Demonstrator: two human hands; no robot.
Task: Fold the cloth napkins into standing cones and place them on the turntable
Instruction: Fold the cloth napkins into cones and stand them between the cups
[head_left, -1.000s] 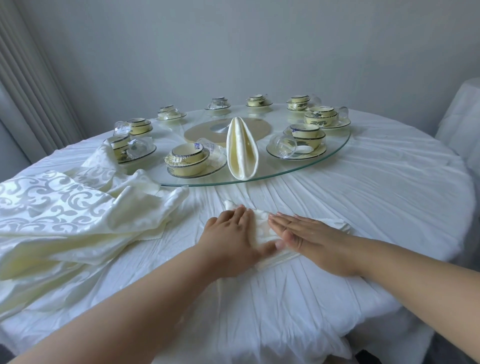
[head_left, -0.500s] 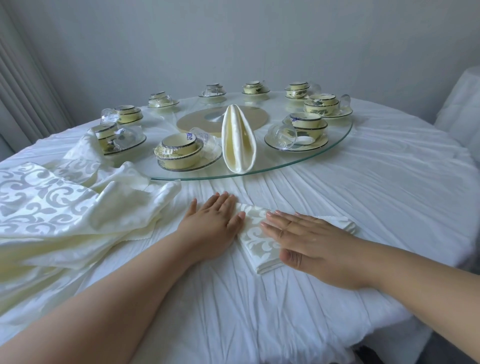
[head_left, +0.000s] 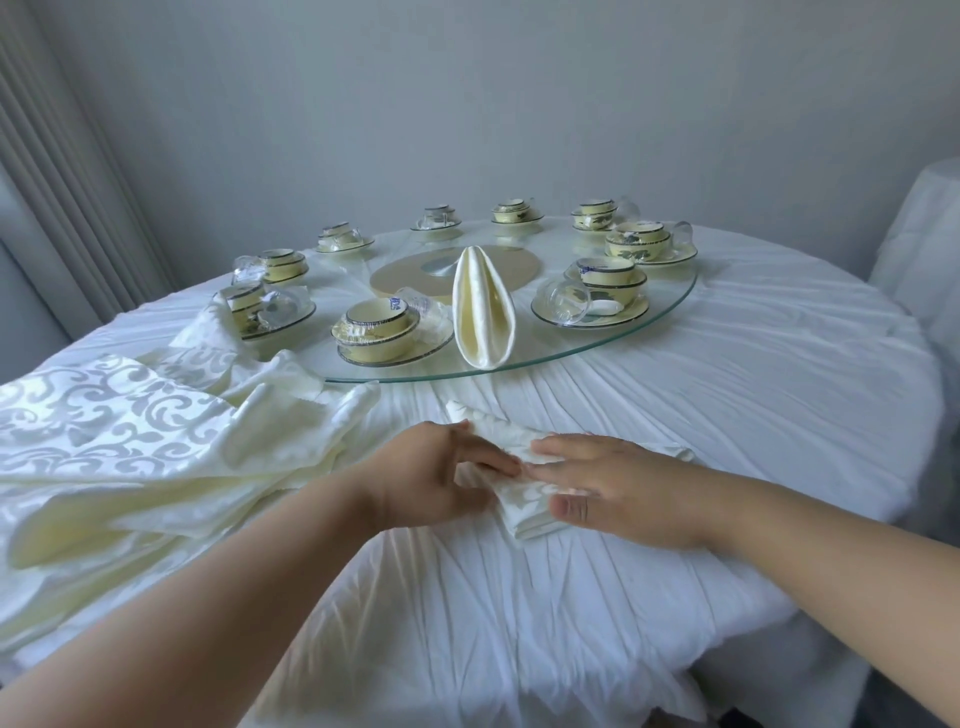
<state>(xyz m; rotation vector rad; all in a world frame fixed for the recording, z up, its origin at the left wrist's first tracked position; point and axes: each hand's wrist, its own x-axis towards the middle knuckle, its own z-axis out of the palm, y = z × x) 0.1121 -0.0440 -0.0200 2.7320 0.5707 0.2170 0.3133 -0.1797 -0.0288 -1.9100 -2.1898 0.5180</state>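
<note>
On the tablecloth (head_left: 727, 415), my left hand (head_left: 431, 478) now pinches the napkin (head_left: 524, 506) edge; right hand (head_left: 618, 488) presses flat; next fold starting.

Bare white bench (head_left: 753, 415) cloth lies open to the right of the hands and along the near edge. To the left, a heap of loose napkins (head_left: 130, 447) crowds the bench up to the glass turntable (head_left: 670, 317). On the turntable's near rim, 1 standing napkin cone (head_left: 483, 317) rises between 2 cup-and-saucer sets (head_left: 387, 332), leaving narrow gaps on either side.
</note>
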